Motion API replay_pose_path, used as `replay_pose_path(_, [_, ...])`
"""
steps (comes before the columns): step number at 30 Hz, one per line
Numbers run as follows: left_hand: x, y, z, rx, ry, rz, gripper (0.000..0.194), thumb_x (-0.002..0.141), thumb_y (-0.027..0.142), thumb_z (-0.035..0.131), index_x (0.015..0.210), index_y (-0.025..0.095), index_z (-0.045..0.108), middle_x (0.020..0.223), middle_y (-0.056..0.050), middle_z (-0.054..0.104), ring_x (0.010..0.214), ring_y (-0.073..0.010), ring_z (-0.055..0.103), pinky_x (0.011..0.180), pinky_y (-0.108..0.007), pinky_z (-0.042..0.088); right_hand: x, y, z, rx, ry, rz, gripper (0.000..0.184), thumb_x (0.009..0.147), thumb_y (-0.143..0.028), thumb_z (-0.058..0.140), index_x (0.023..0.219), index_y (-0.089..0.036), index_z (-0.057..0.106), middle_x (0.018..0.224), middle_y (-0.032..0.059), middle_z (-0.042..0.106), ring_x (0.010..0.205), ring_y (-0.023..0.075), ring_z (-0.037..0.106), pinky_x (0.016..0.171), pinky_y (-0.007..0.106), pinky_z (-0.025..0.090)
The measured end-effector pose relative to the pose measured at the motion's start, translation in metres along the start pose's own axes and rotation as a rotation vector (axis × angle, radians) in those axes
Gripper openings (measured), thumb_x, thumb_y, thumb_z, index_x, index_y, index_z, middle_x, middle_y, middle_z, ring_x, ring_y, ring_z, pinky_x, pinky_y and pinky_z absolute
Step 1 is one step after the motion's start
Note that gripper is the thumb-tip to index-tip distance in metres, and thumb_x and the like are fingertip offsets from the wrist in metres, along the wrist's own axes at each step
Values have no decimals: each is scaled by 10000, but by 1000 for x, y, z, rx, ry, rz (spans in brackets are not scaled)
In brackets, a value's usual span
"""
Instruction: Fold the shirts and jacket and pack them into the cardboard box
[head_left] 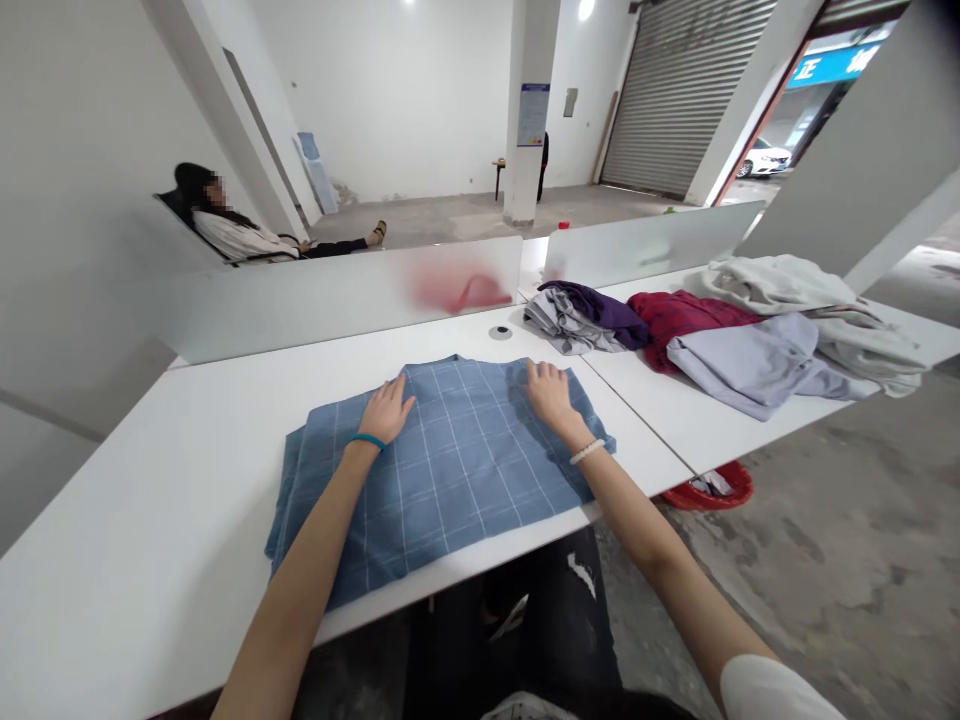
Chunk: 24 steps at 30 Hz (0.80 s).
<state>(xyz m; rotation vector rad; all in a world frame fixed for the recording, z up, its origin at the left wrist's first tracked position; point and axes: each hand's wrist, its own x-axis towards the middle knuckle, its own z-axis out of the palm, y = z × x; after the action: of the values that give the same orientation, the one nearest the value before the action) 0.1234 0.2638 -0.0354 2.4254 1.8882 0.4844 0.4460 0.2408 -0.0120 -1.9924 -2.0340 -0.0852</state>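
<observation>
A blue checked cloth [442, 470] lies folded flat on the white table [150, 520], its near edge hanging slightly over the table front. My left hand [386, 410] rests palm down on the cloth's far left part, fingers stretched flat. My right hand [550, 393] presses flat on the far right corner, fingers extended. Neither hand holds anything. A blue band circles my left wrist and a white bead bracelet my right.
A pile of clothes [720, 335] in grey, purple, red, lavender and white lies on the adjoining table at right. Frosted dividers [337, 295] stand behind. A red basin [709, 488] sits on the floor. A person [240, 230] reclines at far left.
</observation>
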Motion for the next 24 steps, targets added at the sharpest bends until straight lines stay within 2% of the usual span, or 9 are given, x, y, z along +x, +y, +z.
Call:
replay_pose_path(2, [3,22,10,51,-26,104,578,941,383,253,1426,72,302,1457,-174,383,1379,-311,277,1111,-485,237,3,-32,3,-4,10,-231,451,934,-192,390,1383,-163,396,1432,168,395,1341,329,300,1075,538,213])
replay_pose_path(4, [7,41,23,46,-55,148,566,947,364,225,1427,77,315,1485,-153,342,1401,-300,223,1125,-481,217,9,-63,11,4,-8,-465,451,945,-171,323,1389,-177,401,1481,121,342,1379,313,230,1096,558,162])
replay_pose_path(5, [10,48,30,39,-69,160,557,948,345,219,1428,80,317,1495,-141,327,1409,-289,198,1129,-471,218,12,-75,18,10,-26,-550,462,948,-168,299,1401,-170,389,1497,110,319,1391,311,204,1099,571,146])
replay_pose_path(7, [15,55,41,31,-101,175,546,944,300,206,1430,75,314,1504,-131,312,1418,-265,172,1130,-451,231,19,-92,33,32,-81,-608,477,959,-201,280,1429,-166,350,1516,90,288,1408,304,159,1102,583,132])
replay_pose_path(11, [22,42,44,20,-162,180,562,947,335,192,1436,82,305,1519,-120,275,1417,-215,182,1139,-400,227,27,-100,58,102,-195,-500,509,984,-356,230,1459,-186,297,1520,61,283,1421,261,145,1111,551,167])
replay_pose_path(16, [29,2,27,41,-206,58,577,941,414,197,1456,167,279,1533,-59,237,1415,-187,196,1154,-421,159,39,-83,65,145,-230,-386,605,955,-550,194,1471,-245,278,1547,22,203,1426,258,128,1130,504,144])
replay_pose_path(18, [30,-16,20,68,-200,-50,592,935,422,194,1455,153,279,1531,-79,239,1415,-214,199,1147,-464,155,45,-67,63,124,-236,-296,625,943,-578,200,1478,-260,258,1548,17,199,1421,282,134,1129,504,134])
replay_pose_path(21, [32,-39,13,112,-164,-232,646,919,452,204,1443,84,290,1516,-162,245,1405,-300,212,1117,-561,155,52,-39,62,70,-233,-137,639,943,-572,195,1483,-234,251,1545,33,211,1417,306,133,1125,523,110])
replay_pose_path(24, [33,-52,13,131,-135,-334,701,897,521,227,1434,79,311,1514,-174,246,1398,-336,215,1111,-578,149,55,-22,64,48,-231,-75,647,945,-564,188,1484,-212,248,1548,41,200,1417,318,115,1123,527,102])
